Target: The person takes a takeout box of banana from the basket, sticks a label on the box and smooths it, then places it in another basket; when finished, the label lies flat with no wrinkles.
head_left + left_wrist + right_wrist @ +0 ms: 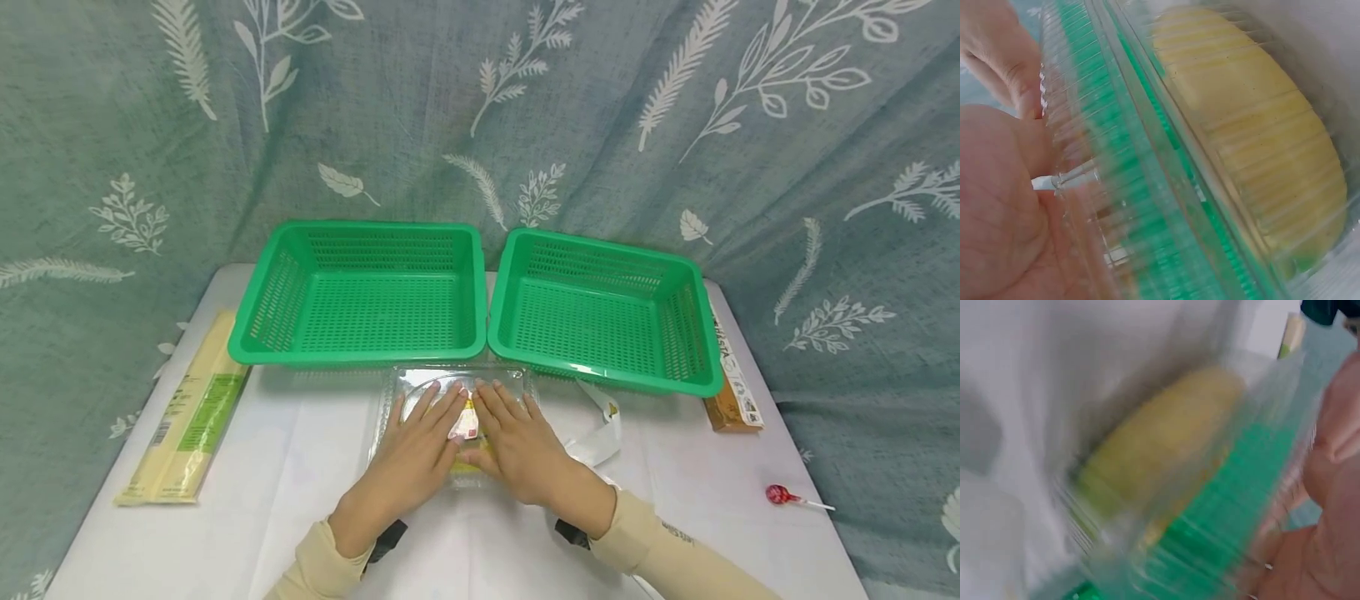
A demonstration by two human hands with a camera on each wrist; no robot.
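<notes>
A clear plastic clamshell box (423, 377) with a small white, red and yellow label (467, 422) lies on the white table, just in front of the baskets. Flat on its lid rests my left hand (412, 457), fingers straight and pointing away. My right hand (527, 450) presses beside it in the same way, the thumbs almost meeting. Through the ribbed plastic in the left wrist view shows a smooth yellow oblong fruit (1254, 131), greenish at one end. The right wrist view, blurred, shows the box's clear wall (1272, 419) near my palm. Neither hand grips anything.
Two green baskets (358, 358) (600, 371) stand side by side at the back. At left lies a beige packet (172, 425) with a green label. On the right are a brown-and-white box (738, 400) and a red lollipop (780, 495). A white strip (600, 442) lies near my right hand.
</notes>
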